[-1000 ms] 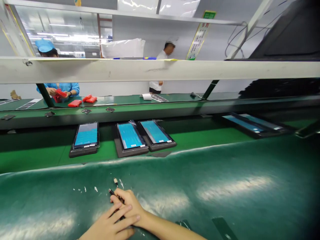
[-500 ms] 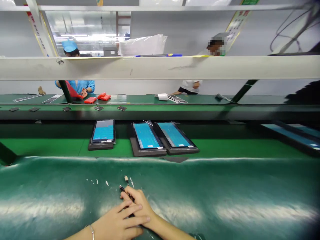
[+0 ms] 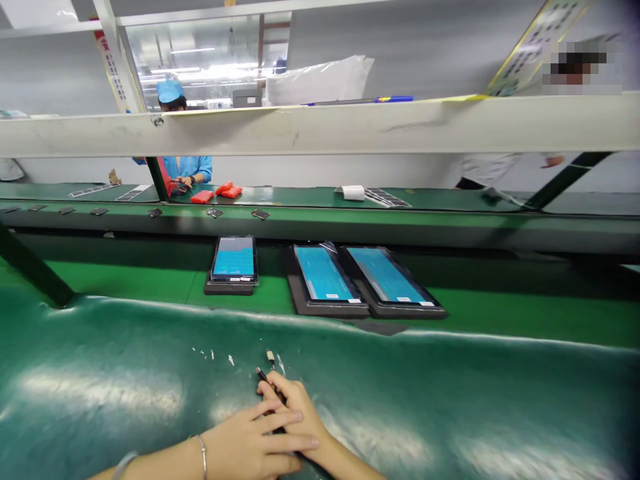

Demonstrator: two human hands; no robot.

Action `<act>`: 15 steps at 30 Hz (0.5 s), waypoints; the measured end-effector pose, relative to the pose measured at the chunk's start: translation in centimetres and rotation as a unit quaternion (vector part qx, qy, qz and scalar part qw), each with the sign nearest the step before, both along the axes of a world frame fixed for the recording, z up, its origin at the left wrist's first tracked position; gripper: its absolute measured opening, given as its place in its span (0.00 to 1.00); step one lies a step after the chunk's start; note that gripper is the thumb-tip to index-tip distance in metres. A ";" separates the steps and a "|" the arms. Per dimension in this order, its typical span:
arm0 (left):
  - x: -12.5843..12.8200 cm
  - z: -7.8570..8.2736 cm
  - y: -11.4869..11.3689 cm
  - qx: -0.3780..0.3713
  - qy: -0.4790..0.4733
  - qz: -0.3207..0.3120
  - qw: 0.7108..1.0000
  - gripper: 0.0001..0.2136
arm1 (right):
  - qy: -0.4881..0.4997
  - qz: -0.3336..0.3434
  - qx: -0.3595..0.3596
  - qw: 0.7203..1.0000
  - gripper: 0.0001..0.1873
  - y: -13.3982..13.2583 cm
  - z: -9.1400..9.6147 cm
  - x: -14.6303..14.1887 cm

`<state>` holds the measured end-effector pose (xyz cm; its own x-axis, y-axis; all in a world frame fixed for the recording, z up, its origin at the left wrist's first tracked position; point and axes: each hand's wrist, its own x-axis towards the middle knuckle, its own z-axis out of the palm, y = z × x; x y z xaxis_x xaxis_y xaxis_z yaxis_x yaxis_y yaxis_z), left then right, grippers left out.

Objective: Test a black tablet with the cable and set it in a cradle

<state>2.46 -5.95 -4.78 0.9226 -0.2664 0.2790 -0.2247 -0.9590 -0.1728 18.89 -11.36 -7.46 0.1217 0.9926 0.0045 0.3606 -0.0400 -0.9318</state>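
Note:
On the green work surface (image 3: 125,427), my right hand (image 3: 305,410) is closed around a black cable (image 3: 278,395). The cable's plug end (image 3: 261,375) sticks out past the fingers. Across the back of this hand and the cable lies my left hand (image 3: 255,430), palm down with its fingers spread. A bracelet circles the left wrist. Just beyond the right fingertips, a pale connector (image 3: 271,357) with a dark lead rests on the surface. White scraps (image 3: 231,360) are scattered to its left.
Behind the work surface, three lit tablets (image 3: 234,259) rest on dark pads along a green belt (image 3: 140,280). A white beam (image 3: 250,133) crosses above. On the far bench, a person in blue (image 3: 187,167) works near red packets (image 3: 230,191). Another person (image 3: 490,170) is at right.
My view has swung left and tilted, so the scene sits farther right and the rightmost tablets are out of frame. My hands keep the same hold. The person at right has moved rightward.

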 end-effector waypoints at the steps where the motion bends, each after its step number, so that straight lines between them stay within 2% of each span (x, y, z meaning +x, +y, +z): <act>1: 0.0 0.0 0.0 0.000 0.005 0.000 1.000 0.15 | 0.000 0.000 0.000 1.000 0.21 0.0 0.0 0.0; 15: -0.2 0.5 0.0 -0.015 0.008 0.003 1.000 0.15 | 0.003 0.002 0.001 1.000 0.21 0.1 0.4 -0.1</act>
<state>2.31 -5.96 -4.30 0.9282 -0.2533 0.2724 -0.2223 -0.9649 -0.1399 18.82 -11.29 -7.02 0.1174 0.9931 0.0054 0.3547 -0.0369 -0.9343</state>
